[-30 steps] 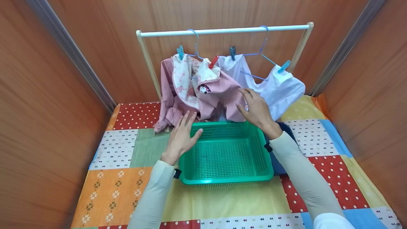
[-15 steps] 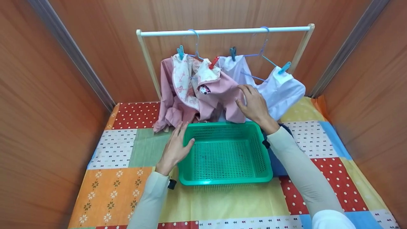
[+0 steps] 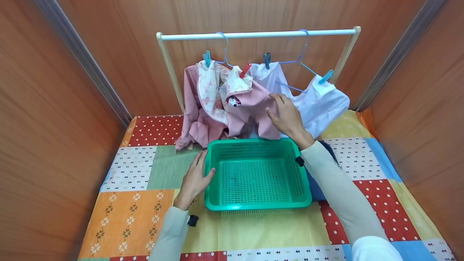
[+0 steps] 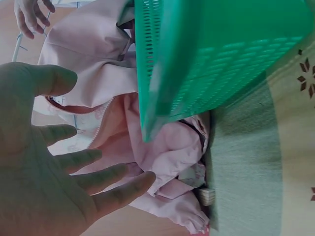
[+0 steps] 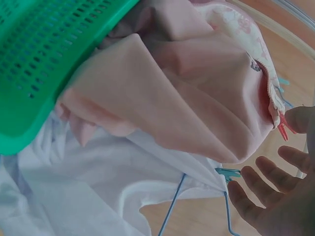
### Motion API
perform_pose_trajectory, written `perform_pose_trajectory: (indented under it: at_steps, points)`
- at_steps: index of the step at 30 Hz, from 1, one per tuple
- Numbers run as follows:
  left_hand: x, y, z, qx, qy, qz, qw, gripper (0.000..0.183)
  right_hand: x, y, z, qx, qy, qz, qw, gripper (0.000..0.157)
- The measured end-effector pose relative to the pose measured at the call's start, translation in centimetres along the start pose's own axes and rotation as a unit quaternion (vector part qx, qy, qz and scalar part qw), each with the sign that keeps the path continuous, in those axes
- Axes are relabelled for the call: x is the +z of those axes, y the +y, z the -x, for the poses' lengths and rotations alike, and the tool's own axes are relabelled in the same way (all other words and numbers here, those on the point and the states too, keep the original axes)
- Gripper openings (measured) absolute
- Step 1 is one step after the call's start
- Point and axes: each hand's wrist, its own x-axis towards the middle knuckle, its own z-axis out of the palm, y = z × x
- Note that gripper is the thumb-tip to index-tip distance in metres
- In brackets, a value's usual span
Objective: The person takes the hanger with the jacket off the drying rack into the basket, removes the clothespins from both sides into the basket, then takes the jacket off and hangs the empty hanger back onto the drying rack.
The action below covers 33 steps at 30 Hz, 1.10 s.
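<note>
My left hand [image 3: 194, 181] is beside the left rim of a green plastic basket [image 3: 258, 207], fingers spread and holding nothing. The left wrist view shows a gap between that hand and the basket. My right hand [image 3: 287, 115] is raised by the right sleeve of a pink zip jacket [image 3: 250, 103], its fingers loosely bent around nothing. In the right wrist view its fingers are near a red clothespin [image 5: 283, 127] on the jacket's collar. A white shirt [image 3: 323, 103] hangs behind the right hand, clipped with a light-blue clothespin [image 3: 326, 76] and a dark one [image 3: 267, 60].
Both garments hang from hangers on a white rod [image 3: 261, 35] of a small wooden-legged rack. A dark blue object [image 3: 316, 186] lies partly hidden behind the basket's right side. Beneath is a patchwork cloth [image 3: 174, 166], with wood panels [image 3: 58, 152] around.
My left hand has come down and toward me, from the jacket's lower edge to the basket's left side. The right hand has shifted slightly left and up. The garments hang as before.
</note>
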Motion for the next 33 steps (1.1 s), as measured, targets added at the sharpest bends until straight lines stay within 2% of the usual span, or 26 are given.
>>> perform_pose_trajectory:
  at_steps: [8, 20, 24, 33]
  points:
    - [0.7, -1.2, 0.8, -0.032, -0.016, 0.053, 0.9979, 0.072, 0.0, -0.5, -1.0, 0.018, -0.009, 0.005, 1.0, 0.047]
    - [1.1, -1.4, 1.5, -0.061, -0.041, 0.12, 0.99, 0.068, 0.9, -0.2, -2.6, 0.029, 0.047, -0.014, 0.998, 0.038]
    - [1.3, -1.3, 1.5, -0.058, -0.038, 0.124, 0.9898, 0.066, 1.1, 0.2, -3.2, 0.032, 0.04, -0.012, 0.999, 0.039]
    - [1.3, -1.4, 1.7, -0.055, -0.035, 0.129, 0.9895, 0.065, 1.4, 0.5, -4.5, 0.055, 0.003, -0.044, 0.998, 0.037]
